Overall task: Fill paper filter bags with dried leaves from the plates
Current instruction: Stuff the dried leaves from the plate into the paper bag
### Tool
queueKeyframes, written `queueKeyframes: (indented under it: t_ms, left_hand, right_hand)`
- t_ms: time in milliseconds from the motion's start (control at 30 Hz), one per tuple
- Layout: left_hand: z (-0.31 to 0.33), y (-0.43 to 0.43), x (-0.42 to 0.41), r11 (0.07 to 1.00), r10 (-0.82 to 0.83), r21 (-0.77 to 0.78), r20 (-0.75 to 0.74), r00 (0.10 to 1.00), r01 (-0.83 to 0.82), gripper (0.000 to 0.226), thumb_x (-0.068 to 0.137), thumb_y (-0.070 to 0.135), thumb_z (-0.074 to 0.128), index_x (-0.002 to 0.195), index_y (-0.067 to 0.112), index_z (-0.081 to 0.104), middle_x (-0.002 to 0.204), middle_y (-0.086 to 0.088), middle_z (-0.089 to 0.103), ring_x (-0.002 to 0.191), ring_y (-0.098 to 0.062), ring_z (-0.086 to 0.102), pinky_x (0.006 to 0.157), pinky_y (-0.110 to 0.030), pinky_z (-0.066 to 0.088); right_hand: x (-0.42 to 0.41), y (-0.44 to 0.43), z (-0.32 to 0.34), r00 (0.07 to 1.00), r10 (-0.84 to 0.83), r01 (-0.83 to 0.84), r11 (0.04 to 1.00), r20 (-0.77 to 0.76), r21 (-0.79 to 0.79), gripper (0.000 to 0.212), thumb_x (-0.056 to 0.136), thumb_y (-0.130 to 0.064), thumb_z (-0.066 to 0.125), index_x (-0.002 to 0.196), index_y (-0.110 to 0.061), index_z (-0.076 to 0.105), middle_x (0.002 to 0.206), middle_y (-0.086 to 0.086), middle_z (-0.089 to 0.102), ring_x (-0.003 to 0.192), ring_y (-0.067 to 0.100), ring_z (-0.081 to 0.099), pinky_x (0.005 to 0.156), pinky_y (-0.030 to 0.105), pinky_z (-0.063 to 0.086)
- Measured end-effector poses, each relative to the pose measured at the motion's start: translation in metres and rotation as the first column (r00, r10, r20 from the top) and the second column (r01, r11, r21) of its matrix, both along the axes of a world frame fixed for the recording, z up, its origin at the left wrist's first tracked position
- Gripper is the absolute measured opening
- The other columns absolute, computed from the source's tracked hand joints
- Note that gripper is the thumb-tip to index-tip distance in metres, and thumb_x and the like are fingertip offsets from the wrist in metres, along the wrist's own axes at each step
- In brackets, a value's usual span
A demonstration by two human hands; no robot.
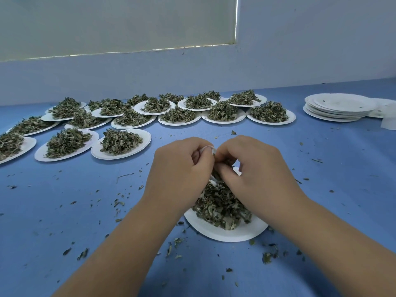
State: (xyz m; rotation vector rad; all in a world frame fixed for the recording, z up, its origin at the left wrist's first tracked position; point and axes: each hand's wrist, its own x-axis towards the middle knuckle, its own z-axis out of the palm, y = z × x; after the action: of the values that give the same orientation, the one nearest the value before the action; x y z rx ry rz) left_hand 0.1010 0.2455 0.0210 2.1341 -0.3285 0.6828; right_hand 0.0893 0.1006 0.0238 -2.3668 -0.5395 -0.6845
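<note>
A white paper plate point(227, 234) lies near me on the blue table, heaped with dried green leaves point(220, 204). Both hands hover over that heap, close together. My left hand point(182, 168) has its fingers curled round a small white paper filter bag point(206, 148), of which only the top edge shows. My right hand point(252, 166) pinches at the bag's mouth with curled fingers, and dark leaf bits show between them. The rest of the bag is hidden behind my fingers.
Several white plates piled with dried leaves point(122, 142) fill the far left and middle of the table. A stack of bare plates point(338, 106) stands at the far right, with white paper point(387, 123) beside it. Leaf crumbs point(120, 202) are scattered over the blue surface.
</note>
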Motion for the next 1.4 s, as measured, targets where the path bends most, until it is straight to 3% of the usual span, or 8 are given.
queueKeyframes:
  t_ms: [133,433,533,633,900,1000,1233,1400]
  left_hand:
    - [-0.001,-0.001,-0.001,1.000,-0.011,0.012,-0.020,1.000,0.011,0.020,0.086,0.020,0.058,0.078,0.031,0.073,0.062,0.008,0.063,0.059,-0.008,0.055,0.052,-0.025,0.044]
    - [0.005,0.005,-0.002,0.991,-0.005,-0.131,-0.085,0.996,-0.006,0.028,0.091,0.012,0.057,0.073,0.031,0.069,0.045,0.001,0.044,0.038,0.002,0.049,0.039,-0.014,0.036]
    - [0.006,0.007,0.000,0.986,0.035,-0.161,-0.104,0.994,-0.051,0.027,0.090,0.015,0.058,0.073,0.031,0.070,0.045,0.007,0.040,0.040,-0.003,0.038,0.046,-0.031,0.046]
    - [0.007,0.009,0.002,0.979,0.062,-0.186,-0.097,0.993,-0.079,0.025,0.090,0.017,0.058,0.072,0.029,0.070,0.044,0.010,0.039,0.038,-0.003,0.039,0.041,-0.012,0.031]
    - [0.007,0.011,0.002,0.981,0.084,-0.168,-0.100,0.991,-0.100,0.027,0.090,0.015,0.055,0.067,0.022,0.068,0.042,0.008,0.036,0.040,-0.007,0.034,0.039,-0.012,0.024]
    - [0.005,0.010,0.002,0.984,0.057,-0.162,-0.113,0.992,-0.075,0.027,0.092,0.018,0.055,0.068,0.023,0.068,0.042,0.003,0.039,0.050,-0.022,0.058,0.043,-0.024,0.032]
    - [0.005,0.002,-0.001,0.997,0.054,-0.062,-0.017,0.998,-0.055,0.036,0.089,0.017,0.057,0.067,0.045,0.059,0.056,0.009,0.057,0.051,-0.007,0.053,0.048,-0.018,0.041]
    - [0.002,-0.002,-0.005,0.999,0.006,-0.037,0.043,0.999,-0.004,0.023,0.084,0.024,0.052,0.074,0.032,0.071,0.069,0.012,0.064,0.061,-0.006,0.056,0.058,-0.025,0.045]
  right_hand:
    - [0.002,0.001,-0.001,1.000,-0.015,0.013,0.996,-0.015,-0.092,0.006,0.086,-0.023,0.064,0.086,-0.025,0.070,0.081,-0.007,0.062,0.084,0.017,0.052,0.072,0.039,0.047]
    - [-0.001,-0.012,0.004,1.000,0.009,-0.006,0.978,-0.009,0.207,0.006,0.087,-0.033,0.064,0.093,-0.035,0.064,0.088,-0.022,0.056,0.083,-0.007,0.050,0.072,0.004,0.035]
    - [0.001,-0.015,0.004,0.990,0.029,-0.002,0.981,-0.140,0.192,0.032,0.082,-0.055,0.059,0.109,-0.038,0.056,0.104,-0.023,0.052,0.093,-0.008,0.051,0.072,0.010,0.041]
    - [0.003,-0.014,0.002,0.946,0.090,-0.044,0.988,-0.312,0.151,0.068,0.064,-0.072,0.062,0.124,-0.044,0.043,0.114,-0.026,0.044,0.092,-0.011,0.053,0.070,0.015,0.044]
    - [0.001,-0.003,-0.004,0.950,0.138,-0.033,0.937,-0.281,0.349,0.054,0.070,-0.029,0.083,0.111,-0.045,0.052,0.104,-0.017,0.057,0.072,0.005,0.062,0.065,0.014,0.047]
    - [0.000,-0.005,-0.001,0.955,0.159,-0.047,0.914,-0.249,0.403,0.046,0.072,-0.024,0.082,0.104,-0.046,0.057,0.102,-0.016,0.059,0.074,0.004,0.062,0.067,0.015,0.047]
    - [-0.002,-0.001,-0.001,0.990,0.110,-0.080,0.952,-0.086,0.295,0.029,0.077,-0.014,0.076,0.098,-0.032,0.070,0.092,-0.011,0.058,0.080,0.005,0.061,0.075,0.019,0.049]
    - [-0.003,-0.002,-0.004,0.995,0.094,-0.101,0.975,0.044,0.197,0.029,0.080,-0.010,0.075,0.101,-0.029,0.075,0.086,-0.010,0.062,0.078,0.006,0.058,0.073,0.021,0.048]
